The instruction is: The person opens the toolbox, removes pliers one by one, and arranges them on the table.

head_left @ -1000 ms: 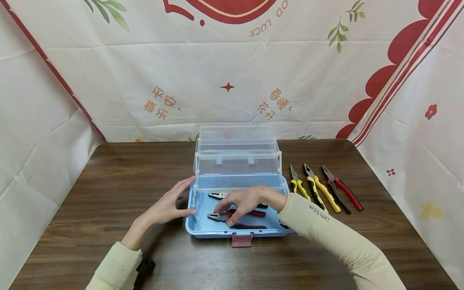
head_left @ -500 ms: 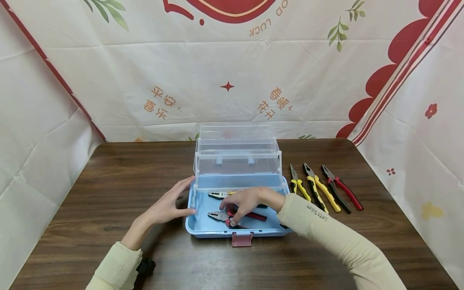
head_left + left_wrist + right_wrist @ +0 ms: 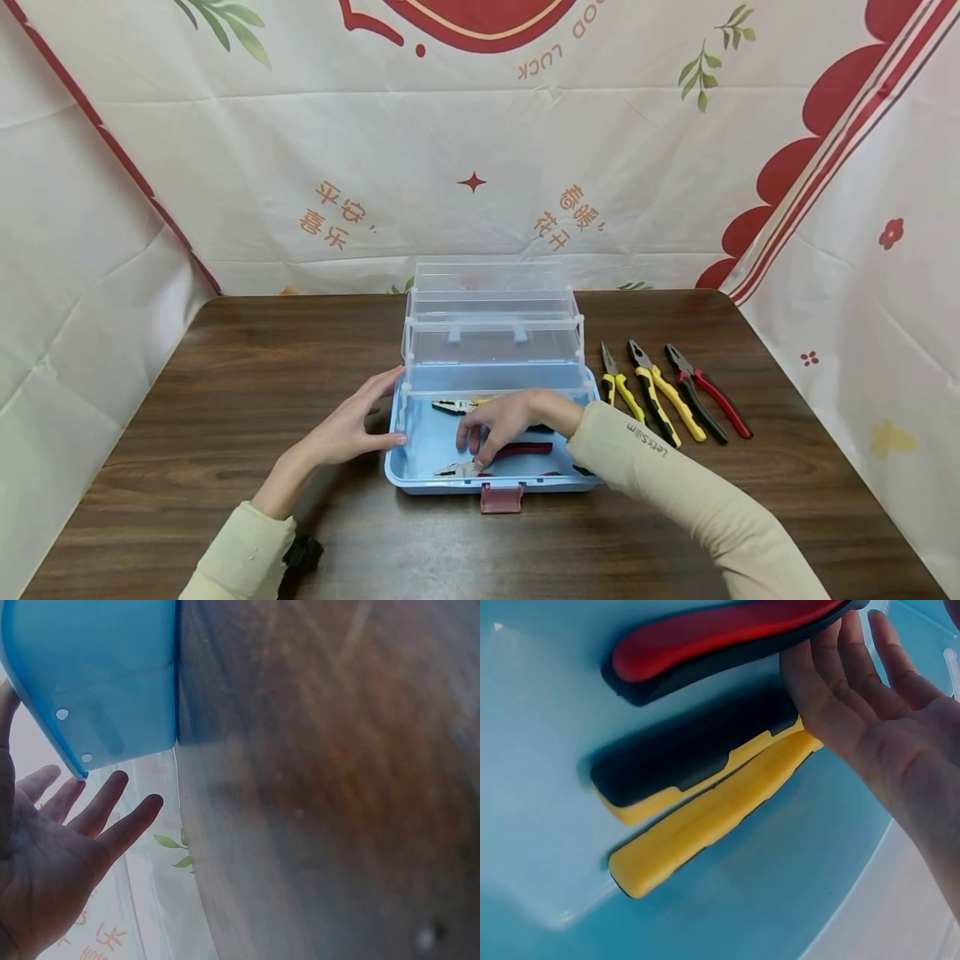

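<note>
An opened blue toolbox point(image 3: 420, 482) with a clear tiered tray point(image 3: 491, 337) stands on the table. My left hand point(image 3: 351, 429) rests at its left wall with fingers spread, thumb at the rim. Inside the box, red-and-black combination pliers point(image 3: 525, 448) lie along the front wall, jaws pointing left. My right hand point(image 3: 504, 423) is over these pliers, its thumb touching them near the pivot and its fingers loosely bent. Behind them lie yellow-and-black pliers point(image 3: 453, 407), partly covered by that hand; their handles point(image 3: 705, 817) show in the right wrist view.
Right of the box lie yellow long-nose pliers point(image 3: 621, 387), yellow-and-black pliers point(image 3: 663, 396) and red-and-black pliers point(image 3: 708, 393). A pink latch point(image 3: 501, 500) hangs from the box front. A black object point(image 3: 303, 553) is by the left sleeve. A printed cloth point(image 3: 472, 133) hangs behind the table.
The red-and-black pliers in the box have moved toward its front wall, with my right hand shifting slightly along. My left hand has kept its place.
</note>
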A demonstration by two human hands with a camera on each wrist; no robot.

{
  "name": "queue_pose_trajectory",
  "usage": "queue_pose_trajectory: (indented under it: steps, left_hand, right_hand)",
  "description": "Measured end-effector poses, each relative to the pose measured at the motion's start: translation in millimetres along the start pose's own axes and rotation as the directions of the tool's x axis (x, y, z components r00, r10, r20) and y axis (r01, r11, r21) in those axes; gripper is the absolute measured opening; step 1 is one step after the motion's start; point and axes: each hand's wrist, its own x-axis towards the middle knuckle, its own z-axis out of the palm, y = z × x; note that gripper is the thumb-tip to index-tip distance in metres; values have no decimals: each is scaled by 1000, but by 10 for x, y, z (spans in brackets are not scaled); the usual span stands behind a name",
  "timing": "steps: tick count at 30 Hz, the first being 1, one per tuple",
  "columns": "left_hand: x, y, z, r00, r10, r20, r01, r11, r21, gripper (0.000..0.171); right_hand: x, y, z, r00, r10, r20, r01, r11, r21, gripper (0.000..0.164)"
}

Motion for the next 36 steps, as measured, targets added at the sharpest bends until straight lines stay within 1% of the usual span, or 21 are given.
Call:
queue_pose_trajectory:
  steps: [11,17,21,23,28,30,36]
  left_hand:
    - [3,-2,8,1000,1,-1,-1,1000,6,87]
    - [2,-9,13,1000,-3,-1,3,1000,5,87]
    - [2,-14,13,1000,-7,-3,7,1000,5,87]
    - [2,-16,12,1000,-3,-2,3,1000,5,87]
    - [-2,-18,8,1000,11,-4,-11,1000,8,87]
    - [-3,-17,8,1000,14,-3,-14,1000,9,86]
    - [-3,-13,9,1000,8,-3,-8,1000,7,87]
  right_hand:
    - [0,21,-10,999,-2,54,-1,999,54,33]
    - [10,31,3,999,-25,46,22,998,63,34]
    - [16,29,2,999,-24,41,21,998,63,34]
    - [19,31,6,999,-17,46,13,997,78,34]
    - [25,42,19,997,-11,78,-3,983,183,31]
    - [26,48,22,996,-11,84,-6,978,209,29]
    - [43,69,30,998,1,66,-14,981,195,27]
